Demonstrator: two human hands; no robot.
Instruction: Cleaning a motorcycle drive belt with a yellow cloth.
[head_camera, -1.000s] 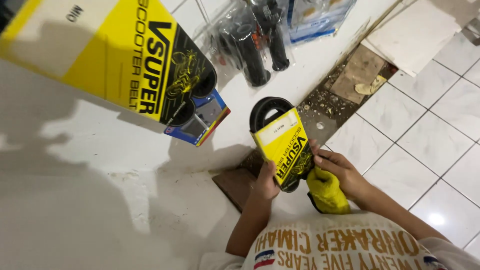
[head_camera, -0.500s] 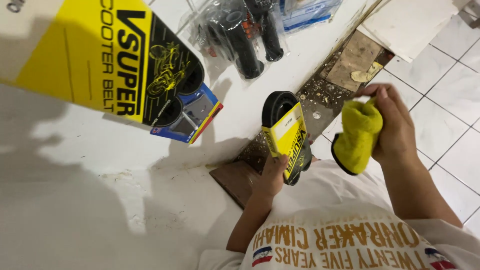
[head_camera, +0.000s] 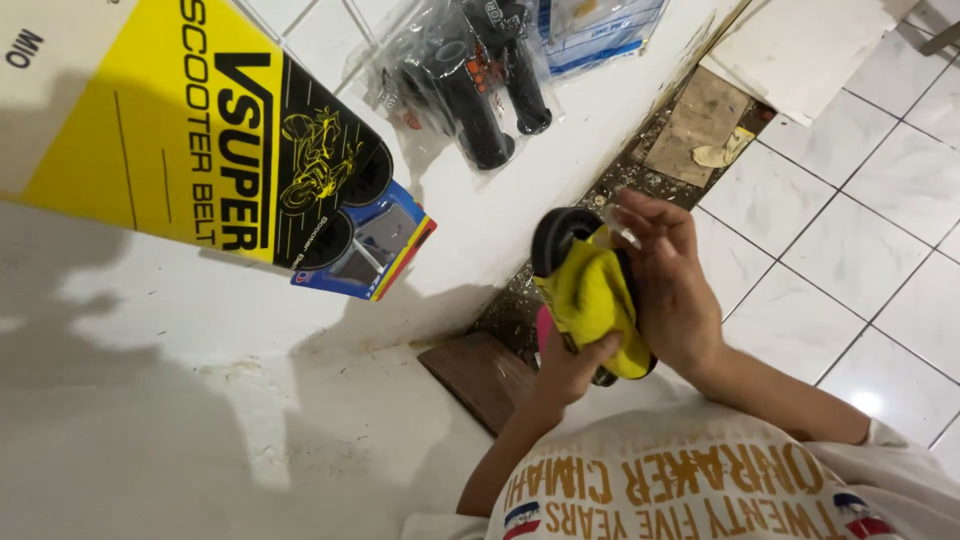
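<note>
Yellow cloth (head_camera: 592, 300) covers most of the packaged black belt (head_camera: 556, 232) the person holds in front of their chest, above the strip where the white wall meets the tiled floor (head_camera: 850, 230). Their left hand (head_camera: 567, 368) grips the pack from below, thumb pressed onto the cloth, closed firmly around it. Their right hand (head_camera: 670, 290) lies over the far side of the cloth, fingers bent and pressing it against the pack, so both hands are busy with the same bundle.

Only the rounded black top of the belt and a sliver of pink at the lower edge show past the cloth. From that I would judge the wiping to be in the middle: the cloth sits on the face of the pack, and whether the back or the top loop has been cleaned I cannot tell.

Hanging on the wall nearby are a large yellow and black boxed belt (head_camera: 190, 140), a small blue carded item (head_camera: 375, 245) and bagged black handlebar grips (head_camera: 480, 85). A brown wooden block (head_camera: 480, 375) lies at the wall's foot.
</note>
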